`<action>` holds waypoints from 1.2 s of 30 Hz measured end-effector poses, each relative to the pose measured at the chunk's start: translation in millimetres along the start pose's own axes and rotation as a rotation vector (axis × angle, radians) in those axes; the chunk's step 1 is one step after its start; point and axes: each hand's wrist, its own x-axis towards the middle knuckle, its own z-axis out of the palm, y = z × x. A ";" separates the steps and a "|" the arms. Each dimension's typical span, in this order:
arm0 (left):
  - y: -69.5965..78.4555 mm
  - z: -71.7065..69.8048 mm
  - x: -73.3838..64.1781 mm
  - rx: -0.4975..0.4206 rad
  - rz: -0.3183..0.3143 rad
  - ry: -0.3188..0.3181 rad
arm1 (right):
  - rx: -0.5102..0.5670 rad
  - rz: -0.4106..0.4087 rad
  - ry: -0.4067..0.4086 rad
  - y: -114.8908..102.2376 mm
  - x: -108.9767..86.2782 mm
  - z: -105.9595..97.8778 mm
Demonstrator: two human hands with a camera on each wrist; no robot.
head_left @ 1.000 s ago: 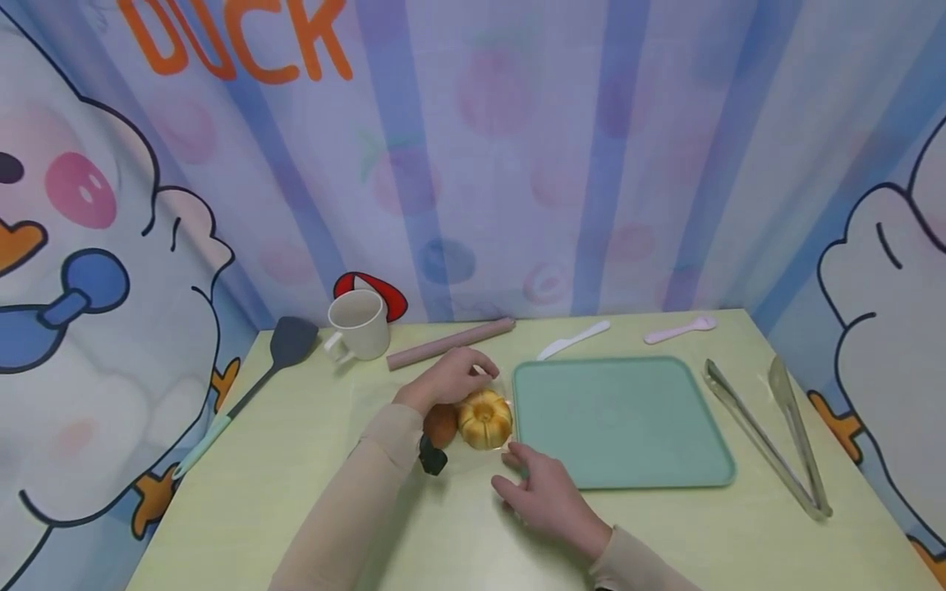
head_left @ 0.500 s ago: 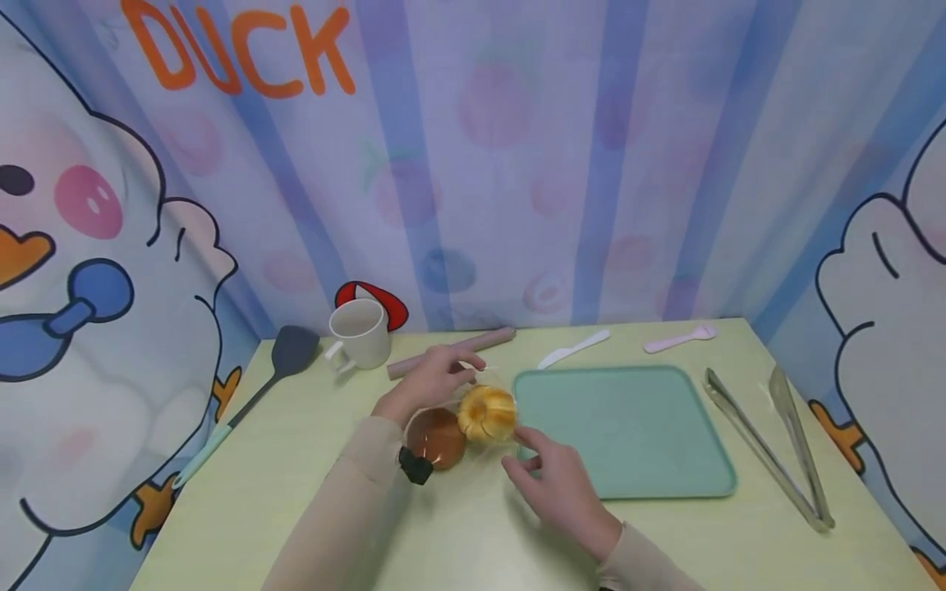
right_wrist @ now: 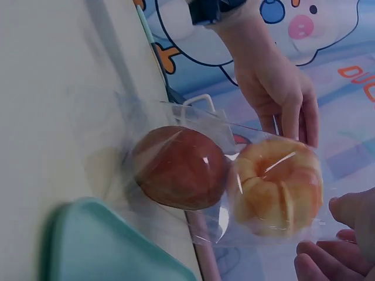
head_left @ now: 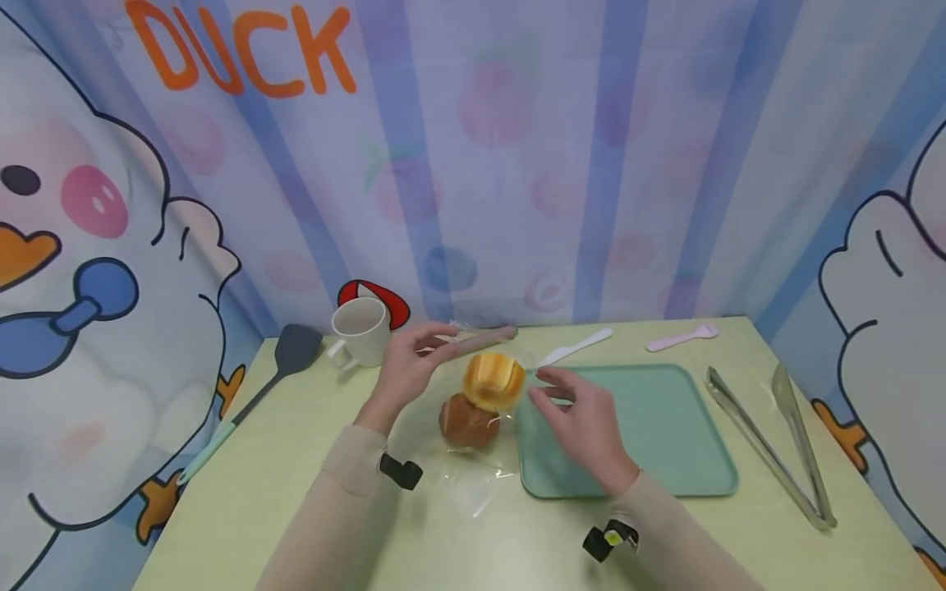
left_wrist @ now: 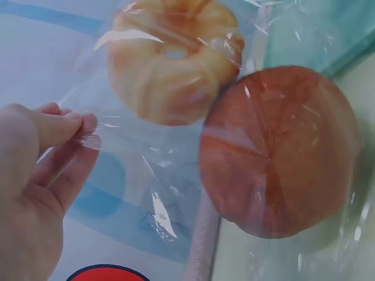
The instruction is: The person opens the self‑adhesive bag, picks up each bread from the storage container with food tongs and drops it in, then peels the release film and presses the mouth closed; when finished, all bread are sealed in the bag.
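Note:
A clear plastic bag [head_left: 473, 492] hangs above the table between the two hands. Inside it are a golden ring-shaped bread [head_left: 493, 382], uppermost, and a round brown bun [head_left: 468, 423] just beneath. My left hand [head_left: 405, 373] pinches the bag's upper left edge between thumb and fingertips, as the left wrist view shows up close. On the opposite edge, my right hand [head_left: 587, 419] holds the film between thumb and fingers, beside the ring-shaped bread [right_wrist: 278, 193]. The bag's loose lower end droops toward the table. Part of the green tray [head_left: 636, 484] lies behind the right hand.
At the back stand a white mug [head_left: 360, 332] and a mauve rolling pin [head_left: 484, 339]. A spatula [head_left: 296, 349] lies left. Beyond the tray are a white knife [head_left: 576, 347] and a pink spork [head_left: 681, 338]; metal tongs [head_left: 769, 451] lie right.
The bag has been lifted off the table and tipped up, with the ring-shaped bread now above the bun. My left hand moved up and left; the right moved up and right.

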 end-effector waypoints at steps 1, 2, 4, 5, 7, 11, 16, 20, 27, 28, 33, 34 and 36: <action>1.8 -1.1 -0.9 -0.029 0.004 0.013 | 0.007 0.000 0.001 -0.3 3.3 -1.7; 4.0 -2.3 -1.9 -0.050 0.010 0.024 | 0.011 0.000 0.001 -0.6 6.6 -3.3; 7.7 -4.6 -3.4 -0.081 0.031 0.035 | 0.016 0.000 0.001 -1.5 12.6 -6.3; 9.3 -5.7 -4.0 -0.086 0.041 0.038 | 0.018 0.000 0.002 -2.3 15.6 -7.8; 11.9 -8.1 -5.5 -0.097 0.062 0.037 | 0.018 -0.004 0.002 -3.6 20.7 -10.1; 14.5 -13.2 -9.1 -0.111 0.085 0.031 | 0.012 -0.017 -0.002 -5.6 28.1 -13.7; 17.3 -19.3 -14.7 -0.150 0.108 0.053 | -0.018 -0.056 -0.018 -7.3 34.4 -18.2; 18.2 -23.5 -19.4 -0.183 0.158 0.100 | -0.018 -0.140 -0.021 -9.4 40.9 -23.1; 18.7 -24.8 -24.9 -0.242 0.227 0.152 | 0.055 -0.275 0.018 -15.5 48.5 -27.1; 19.7 -24.8 -25.5 -0.249 0.225 0.144 | 0.055 -0.300 0.024 -16.4 48.7 -26.6; 25.0 -25.4 -27.1 -0.239 0.229 0.102 | 0.002 -0.413 0.050 -22.1 52.0 -24.2; 26.0 -25.8 -27.1 -0.245 0.234 0.103 | -0.010 -0.424 0.058 -22.8 53.1 -24.1; 26.1 -26.9 -26.9 -0.252 0.246 0.112 | -0.017 -0.431 0.076 -24.8 55.0 -24.1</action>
